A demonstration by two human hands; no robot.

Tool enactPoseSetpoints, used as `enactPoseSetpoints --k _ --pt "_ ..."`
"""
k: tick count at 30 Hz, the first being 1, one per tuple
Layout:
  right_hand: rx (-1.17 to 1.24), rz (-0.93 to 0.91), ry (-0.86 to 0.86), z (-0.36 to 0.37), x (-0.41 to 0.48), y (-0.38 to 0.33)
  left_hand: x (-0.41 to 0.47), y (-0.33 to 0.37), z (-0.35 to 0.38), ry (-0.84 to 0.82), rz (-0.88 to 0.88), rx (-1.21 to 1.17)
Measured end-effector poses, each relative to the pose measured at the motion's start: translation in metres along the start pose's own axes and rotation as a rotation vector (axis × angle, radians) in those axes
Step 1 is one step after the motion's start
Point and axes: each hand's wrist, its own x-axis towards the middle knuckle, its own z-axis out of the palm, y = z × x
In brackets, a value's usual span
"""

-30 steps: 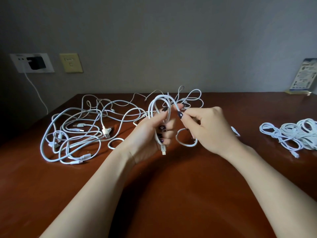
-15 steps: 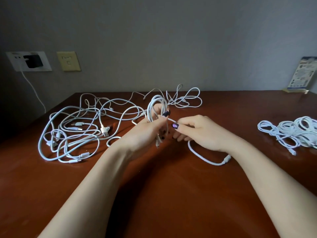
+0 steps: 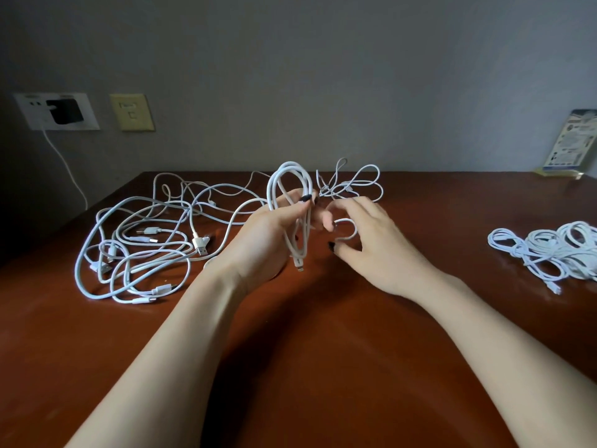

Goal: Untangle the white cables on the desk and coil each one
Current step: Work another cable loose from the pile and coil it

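Observation:
My left hand [image 3: 268, 240] pinches a white cable [image 3: 292, 182] folded into several upright loops, one plug end hanging below the palm. My right hand [image 3: 371, 244] sits just right of it with the free tail of the same cable [image 3: 350, 226] curled under its fingers. A big tangle of white cables [image 3: 142, 240] with USB plugs lies on the brown desk [image 3: 323, 350] to the left. A smaller tangle [image 3: 352, 185] lies behind my hands. Coiled white cables [image 3: 555, 250] are piled at the right edge.
On the wall at the left a white socket plate holds a black charger [image 3: 64, 111] whose white lead hangs down. A yellow switch plate [image 3: 131, 112] sits beside it. A printed card stand [image 3: 571, 143] is at the desk's back right corner.
My right hand has drawn the cable's trailing tail in from the desk toward the loops. The tail now curls short under its fingers, and the left hand's loops stand taller.

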Motion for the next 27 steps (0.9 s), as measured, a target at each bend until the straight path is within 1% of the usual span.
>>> enactPoseSetpoints --k 1,2,5,7,10,13,16,20,22,23,24,25,27 --pt "-0.002 -0.004 0.008 -0.001 0.0 -0.001 0.0 -0.001 0.0 0.012 0.005 0.041" --pt "-0.001 -0.021 0.005 -0.002 0.0 -0.003 0.0 0.001 0.003 0.035 -0.011 0.02" --pt "0.024 -0.126 -0.058 -0.004 -0.002 -0.009 -0.001 0.004 0.005 -0.082 0.015 -0.171" --pt "0.06 -0.153 -0.125 -0.004 -0.003 -0.014 -0.001 0.002 0.004 -0.126 0.006 -0.283" --pt "0.18 -0.079 -0.161 -0.004 -0.003 -0.017 -0.001 0.003 -0.004 -0.138 0.006 -0.387" --pt "0.223 -0.009 -0.171 0.0 -0.002 -0.014 -0.002 0.003 -0.008 -0.137 0.008 -0.473" --pt "0.284 0.028 -0.21 0.005 -0.002 -0.008 -0.004 0.002 -0.008 -0.076 -0.005 -0.493" --pt "0.334 0.088 -0.253 0.015 -0.001 0.0 -0.005 0.0 -0.018 -0.144 -0.069 -0.599" --pt "0.344 0.099 -0.268 0.018 -0.001 0.002 -0.005 -0.001 -0.019 -0.078 -0.089 -0.583" --pt "0.353 0.097 -0.268 0.019 -0.001 0.002 -0.004 -0.003 -0.02 -0.087 -0.075 -0.565" --pt "0.383 0.088 -0.259 0.02 -0.001 0.001 -0.005 -0.001 -0.022 -0.019 -0.037 -0.528" --pt "0.447 0.084 -0.251 0.022 0.0 0.001 -0.007 0.001 -0.022 0.05 -0.013 -0.48" --pt "0.629 0.128 -0.246 0.023 0.002 0.0 -0.008 0.005 -0.019 0.094 -0.047 -0.49"
